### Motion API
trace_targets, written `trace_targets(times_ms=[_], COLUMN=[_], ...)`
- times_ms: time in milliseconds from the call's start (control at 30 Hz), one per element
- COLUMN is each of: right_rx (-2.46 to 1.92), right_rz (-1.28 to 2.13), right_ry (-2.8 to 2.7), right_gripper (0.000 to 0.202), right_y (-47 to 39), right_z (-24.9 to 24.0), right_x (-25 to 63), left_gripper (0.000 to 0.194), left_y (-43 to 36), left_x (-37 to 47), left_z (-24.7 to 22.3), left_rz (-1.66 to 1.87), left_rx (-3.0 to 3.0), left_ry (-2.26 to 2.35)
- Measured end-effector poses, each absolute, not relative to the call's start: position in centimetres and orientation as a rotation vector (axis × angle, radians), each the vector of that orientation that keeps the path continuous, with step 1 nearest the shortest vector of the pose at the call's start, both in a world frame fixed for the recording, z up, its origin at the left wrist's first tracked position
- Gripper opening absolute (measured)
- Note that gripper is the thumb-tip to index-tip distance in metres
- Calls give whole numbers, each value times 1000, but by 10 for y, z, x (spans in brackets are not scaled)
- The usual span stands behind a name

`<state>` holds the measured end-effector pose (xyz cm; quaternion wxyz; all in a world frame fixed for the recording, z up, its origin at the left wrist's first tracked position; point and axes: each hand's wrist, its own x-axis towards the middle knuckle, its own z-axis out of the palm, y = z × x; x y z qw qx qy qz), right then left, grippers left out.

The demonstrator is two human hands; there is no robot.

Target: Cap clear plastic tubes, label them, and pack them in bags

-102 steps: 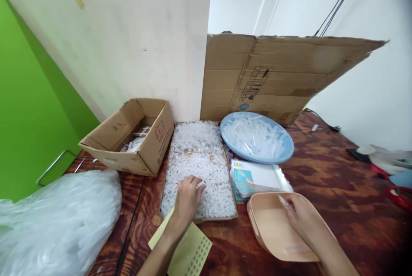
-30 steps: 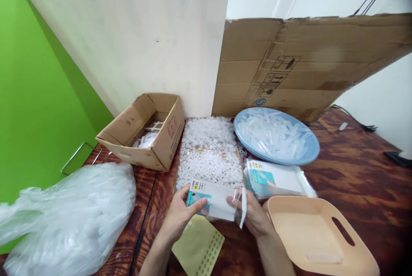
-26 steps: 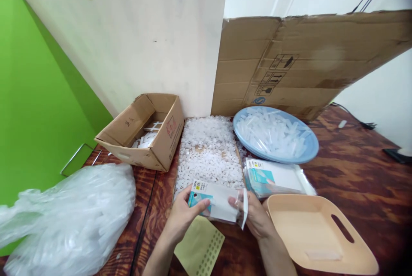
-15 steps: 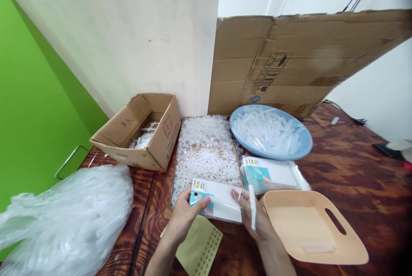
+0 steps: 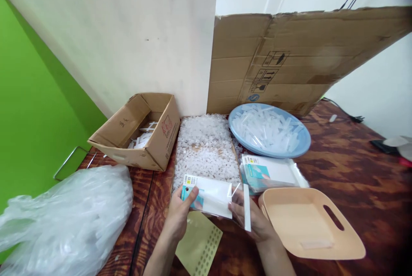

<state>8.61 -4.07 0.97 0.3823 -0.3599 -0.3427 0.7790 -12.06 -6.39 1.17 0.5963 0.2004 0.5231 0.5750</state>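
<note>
Pinching the printed end of a clear-wrapped packet (image 5: 212, 198), the left hand (image 5: 178, 213) has its thumb flat on the front and its fingers tucked behind. From where I stand, the right hand (image 5: 257, 220) is at the packet's other end, its fingers bent and showing through the clear film beside a white strip (image 5: 246, 207); I can't tell whether they press on the film, or whether they are inside it or behind it. The packet is between the two hands, slanting a little, toward the near edge of the bench (image 5: 341, 160). It hides the near end of a bed of small white pieces (image 5: 206, 162). Below the hands, closer still to that edge, lies a yellowish sheet (image 5: 198, 241) with rows of dots along one side.

Right of the bed, a stack of similar packets (image 5: 277, 173) lies just in front of a blue basin (image 5: 304, 147) heaped with clear strips (image 5: 267, 130). Nearer the right hand sits a peach-coloured bin (image 5: 309, 213), a pale strip (image 5: 316, 245) lying in it. Toward the bench's far left corner stands a cardboard box (image 5: 164, 138) with white parts (image 5: 141, 140) inside, and a bulging plastic bag (image 5: 71, 216) slumps at the near left.
</note>
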Motion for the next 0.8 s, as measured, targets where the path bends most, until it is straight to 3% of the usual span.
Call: trace_targets(times_ms=[333,633,800], right_rx=[-807,-940,-1069], right_rz=[1985,1877,1675], right_ry=[-908,-905,-1160], right_gripper=[44,41,38], right_y=[-41,-42,-30], right_z=[20,2,41], right_x=[70,50,80], left_gripper=[49,46,29], left_y=[-67,-69,-69], left_x=[-132,-129,-138], left_z=[11,15,9], left_rz=[1251,1235,1270], left_rx=[265,174,81], left_ry=[1143,1109,1131])
